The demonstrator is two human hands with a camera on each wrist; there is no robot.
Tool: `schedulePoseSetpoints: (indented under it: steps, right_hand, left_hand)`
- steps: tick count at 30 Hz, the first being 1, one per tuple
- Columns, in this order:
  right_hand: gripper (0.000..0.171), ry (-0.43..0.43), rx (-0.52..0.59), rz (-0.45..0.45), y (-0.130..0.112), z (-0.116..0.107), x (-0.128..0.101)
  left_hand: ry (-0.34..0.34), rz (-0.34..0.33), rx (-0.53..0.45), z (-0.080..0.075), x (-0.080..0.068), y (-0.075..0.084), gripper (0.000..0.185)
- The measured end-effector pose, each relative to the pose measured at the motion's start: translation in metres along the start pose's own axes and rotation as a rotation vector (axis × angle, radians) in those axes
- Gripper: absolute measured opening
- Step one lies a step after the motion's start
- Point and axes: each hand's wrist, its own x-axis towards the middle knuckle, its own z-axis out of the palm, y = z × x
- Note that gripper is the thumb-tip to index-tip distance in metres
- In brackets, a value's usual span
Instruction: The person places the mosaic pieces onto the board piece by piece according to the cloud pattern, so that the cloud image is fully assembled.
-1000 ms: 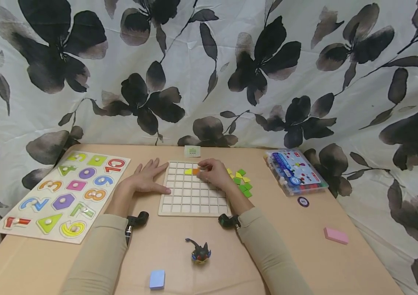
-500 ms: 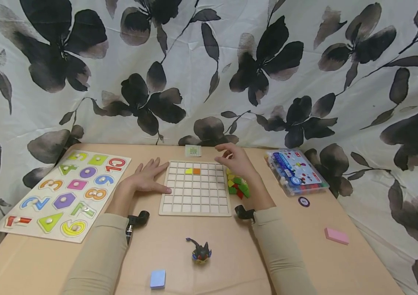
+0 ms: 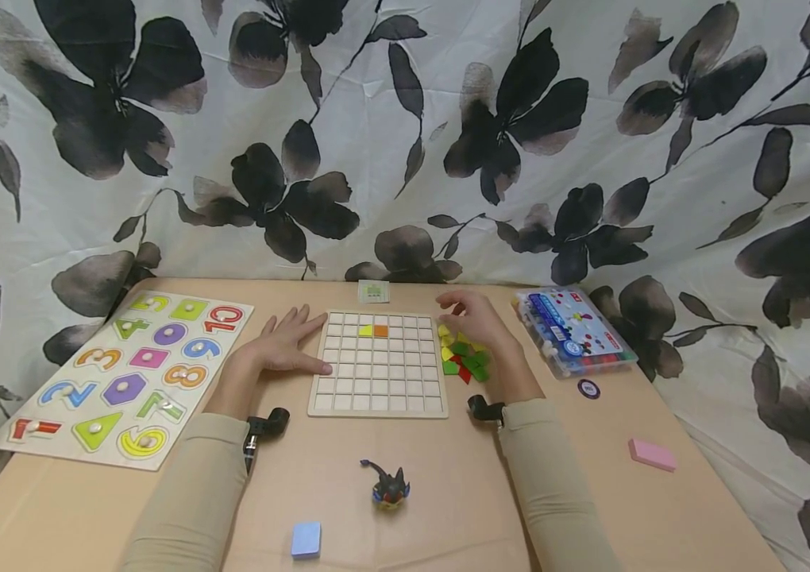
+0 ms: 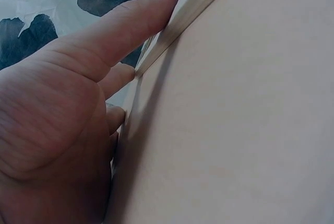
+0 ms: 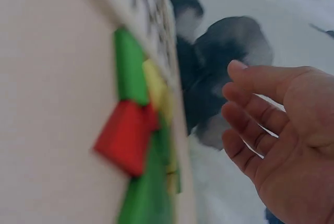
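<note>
A white gridded board (image 3: 379,386) lies in the middle of the table. Side by side in its upper rows sit a yellow tile (image 3: 365,332) and an orange tile (image 3: 380,332). My left hand (image 3: 282,346) rests with spread fingers at the board's left edge; in the left wrist view its thumb (image 4: 133,23) touches the rim. Over a loose pile of green tiles (image 3: 476,362), yellow and red ones, right of the board, hovers my right hand (image 3: 482,324). The right wrist view shows its fingers loosely bent with nothing between them, apart from a red tile (image 5: 125,138) and its neighbours.
A number-and-shape puzzle board (image 3: 126,377) lies at left. Behind the grid is a small green-patterned card (image 3: 374,292). At right are a clear plastic box (image 3: 576,330), a round dark disc (image 3: 588,390) and a pink block (image 3: 652,455). Nearer stand a dark figurine (image 3: 391,488) and a blue block (image 3: 306,541).
My right hand has let go of the orange tile on the board and moved right, over the tile pile. The left hand has stayed at the board's edge.
</note>
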Motion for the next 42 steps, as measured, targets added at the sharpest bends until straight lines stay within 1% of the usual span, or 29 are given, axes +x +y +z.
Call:
schedulePoseSetpoints:
  steps: [2, 4, 7, 11, 18, 25, 29, 32, 34, 36, 38, 42]
  right_hand:
    - [0.034, -0.027, 0.008, 0.04, 0.008, 0.003, 0.001]
    - [0.033, -0.055, 0.005, 0.049, 0.016, 0.006, 0.002]
    - [0.03, -0.08, -0.027, 0.028, 0.025, 0.008, 0.003]
    - [0.028, -0.083, -0.063, -0.003, 0.032, 0.009, 0.005]
    - [0.026, -0.058, -0.101, -0.044, 0.035, 0.01, 0.006]
    - [0.019, -0.043, -0.191, -0.082, 0.032, 0.009, 0.008]
    - [0.014, -0.047, -0.215, -0.067, 0.03, 0.007, 0.007]
    - [0.014, -0.036, -0.168, -0.022, 0.027, 0.006, 0.005]
    - [0.015, -0.013, -0.108, 0.005, 0.023, 0.005, 0.004]
    - [0.016, 0.014, -0.037, 0.011, 0.019, 0.004, 0.003]
    - [0.018, 0.036, 0.013, -0.017, 0.014, 0.003, 0.004]
    - [0.022, 0.067, 0.073, -0.092, 0.0, 0.005, 0.005]
  left_hand:
    - [0.003, 0.002, -0.004, 0.0, 0.0, 0.0, 0.117]
    - [0.005, 0.004, -0.008, 0.0, -0.001, 0.001, 0.117]
    - [0.007, 0.004, -0.01, 0.0, -0.001, 0.001, 0.117]
    - [0.004, 0.002, -0.007, 0.0, -0.001, 0.001, 0.117]
    - [0.0, -0.002, 0.002, 0.0, 0.001, -0.001, 0.118]
    - [0.008, 0.002, 0.018, 0.001, 0.002, -0.003, 0.118]
    - [0.011, 0.004, 0.017, 0.0, 0.001, -0.002, 0.118]
    - [0.009, 0.006, 0.009, 0.001, 0.001, -0.001, 0.118]
    - [0.008, 0.006, 0.003, 0.001, 0.001, -0.001, 0.118]
    - [0.007, 0.007, 0.0, 0.001, 0.001, -0.001, 0.118]
    - [0.009, 0.007, 0.005, 0.001, 0.001, -0.001, 0.118]
    - [0.012, 0.008, 0.016, 0.0, 0.001, -0.001, 0.117]
